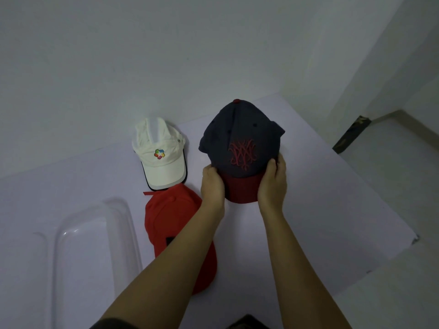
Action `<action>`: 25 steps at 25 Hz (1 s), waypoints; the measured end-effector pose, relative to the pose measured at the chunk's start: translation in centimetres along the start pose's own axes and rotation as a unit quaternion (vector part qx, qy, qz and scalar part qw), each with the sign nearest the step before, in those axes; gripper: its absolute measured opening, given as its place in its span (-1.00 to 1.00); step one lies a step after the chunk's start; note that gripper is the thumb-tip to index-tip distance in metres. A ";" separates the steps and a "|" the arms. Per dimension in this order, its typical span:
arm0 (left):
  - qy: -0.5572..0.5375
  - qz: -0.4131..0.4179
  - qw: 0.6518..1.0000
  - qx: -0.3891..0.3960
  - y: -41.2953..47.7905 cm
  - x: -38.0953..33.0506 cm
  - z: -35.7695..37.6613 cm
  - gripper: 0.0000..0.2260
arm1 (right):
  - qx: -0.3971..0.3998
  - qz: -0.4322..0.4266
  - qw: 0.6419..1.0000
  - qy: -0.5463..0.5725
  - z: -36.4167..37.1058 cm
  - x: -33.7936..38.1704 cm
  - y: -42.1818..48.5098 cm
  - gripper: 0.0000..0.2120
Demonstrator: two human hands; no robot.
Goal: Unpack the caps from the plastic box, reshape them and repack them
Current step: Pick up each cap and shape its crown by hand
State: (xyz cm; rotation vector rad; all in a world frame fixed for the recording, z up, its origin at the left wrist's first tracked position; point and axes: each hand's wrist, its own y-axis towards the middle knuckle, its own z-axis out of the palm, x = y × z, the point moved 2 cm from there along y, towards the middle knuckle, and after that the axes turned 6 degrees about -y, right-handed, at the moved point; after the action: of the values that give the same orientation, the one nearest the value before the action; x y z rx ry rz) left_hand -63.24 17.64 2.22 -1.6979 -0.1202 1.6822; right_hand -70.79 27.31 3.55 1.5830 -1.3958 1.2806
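A navy cap (pixel 240 138) with a red brim and red embroidered logo is held over the white table, brim toward me. My left hand (pixel 212 184) grips the brim's left side and my right hand (pixel 273 184) grips its right side. A white cap (pixel 159 153) with a multicoloured logo lies to the left, crown toward the wall. Nearer me lies a red cap (pixel 171 224), partly hidden under my left forearm. The clear plastic box (pixel 95 245) stands at the lower left and looks empty.
The white table (pixel 332 210) meets a white wall (pixel 166 55) at the back. Its right edge drops to a pale floor (pixel 392 174), where a dark object (pixel 351 134) stands by the far corner.
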 end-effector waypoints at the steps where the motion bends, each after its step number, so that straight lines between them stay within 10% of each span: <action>1: -0.005 0.016 1.000 0.013 -0.2 -0.3 -0.1 -0.58 | 0.021 -0.033 0.999 -0.025 -0.3 -0.1 -0.1 -0.56; 8: 0.026 0.144 0.983 0.112 -1.1 -1.8 -1.3 -0.28 | 0.274 -0.105 0.950 -0.108 -1.7 -1.1 0.1 0.10; 10: 0.037 0.164 0.981 0.099 -1.5 -1.9 -1.6 -0.55 | 0.306 -0.129 0.934 -0.130 -1.7 -1.3 -0.3 0.15; 25: 0.210 0.195 0.955 0.072 -3.8 1.3 -2.1 -0.51 | 0.347 -0.108 0.928 -0.075 -3.3 -4.1 -3.8 -0.30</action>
State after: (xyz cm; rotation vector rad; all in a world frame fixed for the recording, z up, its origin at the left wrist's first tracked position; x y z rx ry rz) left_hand -59.62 20.21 2.99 -2.0149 0.5579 1.5061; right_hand -67.71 32.50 1.17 2.2679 -0.8384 1.6432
